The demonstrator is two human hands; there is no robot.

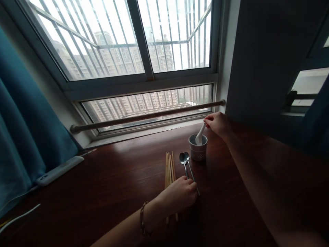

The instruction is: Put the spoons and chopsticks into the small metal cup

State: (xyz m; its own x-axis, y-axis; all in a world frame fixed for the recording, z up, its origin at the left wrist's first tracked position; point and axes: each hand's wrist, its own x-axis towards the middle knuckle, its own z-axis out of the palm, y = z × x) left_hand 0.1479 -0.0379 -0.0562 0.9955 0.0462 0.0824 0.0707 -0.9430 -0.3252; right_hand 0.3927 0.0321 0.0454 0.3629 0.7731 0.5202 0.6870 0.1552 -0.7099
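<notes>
My right hand [218, 124] pinches the upper end of a white soup spoon [199, 138], whose bowl is down inside the mouth of a grey metal utensil holder [198, 151]. Nearer to me, two metal spoons [183, 159] lie side by side, bowls away from me. My left hand [181, 192] is curled over their handles, with its fingers closed on at least one; the fingertips are partly hidden. Several wooden chopsticks [169, 168] lie left of the spoons, running beneath my left hand and wrist.
A dark red-brown wooden table [123, 185] spans the lower view. Behind it is a barred window with a horizontal rail [149, 116]. At left are a blue curtain [28, 113], a white power strip [60, 170] and a white cable [22, 216].
</notes>
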